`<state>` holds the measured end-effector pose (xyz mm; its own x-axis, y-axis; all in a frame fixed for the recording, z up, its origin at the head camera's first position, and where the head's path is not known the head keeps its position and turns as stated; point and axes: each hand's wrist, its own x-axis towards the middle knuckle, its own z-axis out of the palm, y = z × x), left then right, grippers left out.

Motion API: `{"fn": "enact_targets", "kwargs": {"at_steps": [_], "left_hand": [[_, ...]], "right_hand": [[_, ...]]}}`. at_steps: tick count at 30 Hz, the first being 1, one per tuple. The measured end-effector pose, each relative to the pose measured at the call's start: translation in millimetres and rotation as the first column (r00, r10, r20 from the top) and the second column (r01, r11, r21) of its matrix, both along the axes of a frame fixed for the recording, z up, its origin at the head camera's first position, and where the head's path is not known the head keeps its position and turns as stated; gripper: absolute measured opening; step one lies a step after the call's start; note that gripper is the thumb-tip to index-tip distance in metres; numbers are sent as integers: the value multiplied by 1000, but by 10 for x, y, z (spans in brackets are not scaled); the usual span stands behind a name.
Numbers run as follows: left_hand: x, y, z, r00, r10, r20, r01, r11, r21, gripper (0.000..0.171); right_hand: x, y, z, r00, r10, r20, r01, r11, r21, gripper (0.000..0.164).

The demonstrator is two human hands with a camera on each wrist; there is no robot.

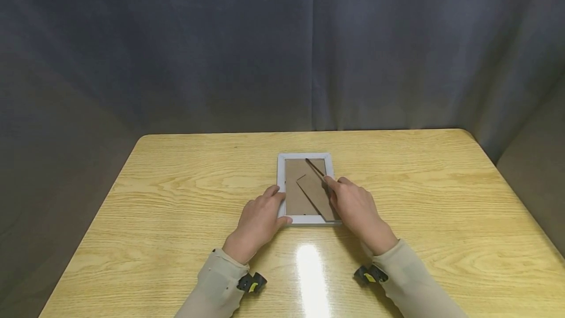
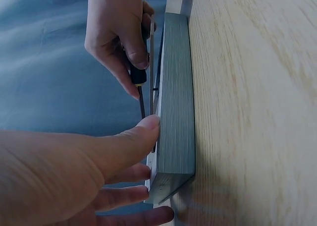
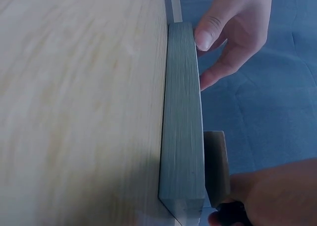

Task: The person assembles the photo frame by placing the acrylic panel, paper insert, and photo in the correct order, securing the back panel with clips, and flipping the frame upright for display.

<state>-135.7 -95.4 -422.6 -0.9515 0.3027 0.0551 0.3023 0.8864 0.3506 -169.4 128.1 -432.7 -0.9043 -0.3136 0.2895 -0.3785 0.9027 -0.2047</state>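
Note:
A picture frame with a pale grey border lies back side up on the table, its brown backing board showing. The stand leg slants across the backing and overhangs the near right corner. With my right hand I grip a screwdriver by its black handle; its thin shaft points toward the frame's far edge. My left hand rests on the near left corner, fingers fairly straight along the left side and thumb on the near edge. The right palm hides part of the leg.
The wooden table extends around the frame on every side. Dark grey curtains hang behind it and at both sides. Light reflects brightly off the near tabletop. A small black camera is strapped at each wrist over beige sleeves.

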Motion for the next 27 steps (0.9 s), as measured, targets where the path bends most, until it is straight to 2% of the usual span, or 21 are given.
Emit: {"fn": "enact_targets", "kwargs": {"at_steps": [27], "left_hand": [[4, -2, 8, 1000, -1, 2, 1, 1000, 4, 60]], "right_hand": [[24, -16, 16, 1000, -7, 1, 7, 1000, 0, 37]]}}
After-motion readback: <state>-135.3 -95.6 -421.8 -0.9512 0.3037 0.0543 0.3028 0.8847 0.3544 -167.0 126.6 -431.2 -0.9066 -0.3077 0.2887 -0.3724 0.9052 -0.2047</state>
